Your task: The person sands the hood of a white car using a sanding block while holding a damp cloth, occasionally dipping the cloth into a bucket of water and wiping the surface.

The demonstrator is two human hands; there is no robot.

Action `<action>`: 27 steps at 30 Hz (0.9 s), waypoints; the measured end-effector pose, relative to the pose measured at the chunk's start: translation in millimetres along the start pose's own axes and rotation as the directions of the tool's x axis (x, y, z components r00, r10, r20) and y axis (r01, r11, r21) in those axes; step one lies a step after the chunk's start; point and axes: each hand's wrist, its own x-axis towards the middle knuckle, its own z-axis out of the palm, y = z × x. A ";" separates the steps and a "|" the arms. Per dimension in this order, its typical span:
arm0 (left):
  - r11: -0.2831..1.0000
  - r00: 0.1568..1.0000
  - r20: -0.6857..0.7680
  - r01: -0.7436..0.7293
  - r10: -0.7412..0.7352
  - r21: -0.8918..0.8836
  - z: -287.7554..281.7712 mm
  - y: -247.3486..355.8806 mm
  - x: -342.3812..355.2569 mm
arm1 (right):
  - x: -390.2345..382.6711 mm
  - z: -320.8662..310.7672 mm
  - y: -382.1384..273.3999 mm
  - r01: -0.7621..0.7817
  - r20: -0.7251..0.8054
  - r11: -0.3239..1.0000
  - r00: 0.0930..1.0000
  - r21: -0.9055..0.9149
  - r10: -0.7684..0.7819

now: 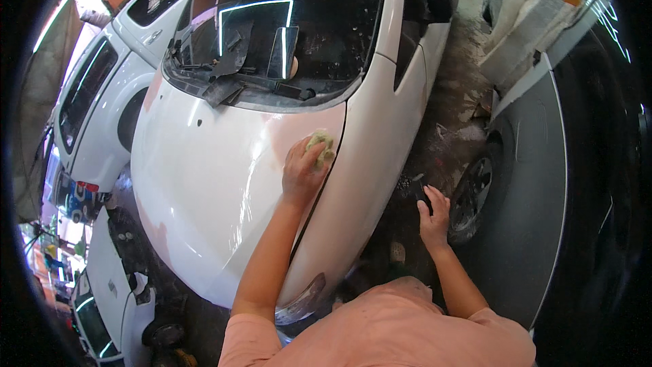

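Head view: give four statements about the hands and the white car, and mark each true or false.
1. The left hand presses a yellowish pad on the white car's hood. True.
2. The right hand rests on the hood. False: it is off to the side, holding a small dark object.
3. The hood is raised. False: it is closed.
4. Another white vehicle stands beside the car. True.
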 end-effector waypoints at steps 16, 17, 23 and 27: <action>0.945 0.933 -0.152 0.328 -0.325 -0.007 0.5 -32.3 -12.6 | 199.2 76.4 -128.0 0.628 0.265 0.760 0.714 0.166 -0.648; 0.934 0.919 -0.196 0.355 -0.341 0.039 -13.1 -36.6 -11.0 | 206.6 89.9 -138.3 0.668 0.282 0.729 0.677 0.153 -0.680; 0.851 0.815 -0.306 0.525 -0.493 0.028 -77.0 -97.4 -8.4 | 201.5 158.4 -179.9 0.801 0.519 0.593 0.473 0.083 -0.712; 0.881 0.845 -0.248 0.462 -0.473 -0.105 -101.3 -75.2 42.4 | 199.6 181.0 -184.6 0.796 0.473 0.603 0.510 0.057 -0.719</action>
